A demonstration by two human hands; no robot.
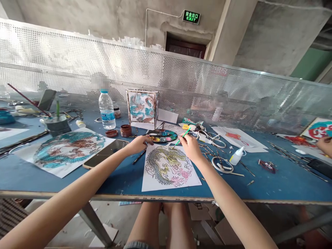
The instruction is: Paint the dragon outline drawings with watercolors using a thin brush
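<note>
Green flashes in the right hand (189, 143), a slim paintbrush (184, 135) pinched between thumb and fingers, its tip down at the upper part of a dragon drawing (168, 166); whether the bristles actually meet the paper, I can't tell. That white sheet lies flat near the front edge of the blue table (259, 188), right between the forearms, the dragon curling in olive-yellow with a pink patch at lower right. Over to the left hand (140, 143): fingers bent, tips by the sheet's top left corner and the end of an oval paint palette (174, 133), and from here I can't say whether they grip anything. Behind it stand an open brown paint jar (126, 130) and a framed dragon picture (142, 107), with a clear water bottle (107, 112) further left. A smartphone (105, 154) lies partly beside a teal-and-brown dragon painting (72, 148). Across on the right, a white glue bottle (236, 157) stands near a pale coiled strip (222, 165), and at the far edge another person's hand (325, 147) comes in beside a red-and-blue painting (319, 129).
</note>
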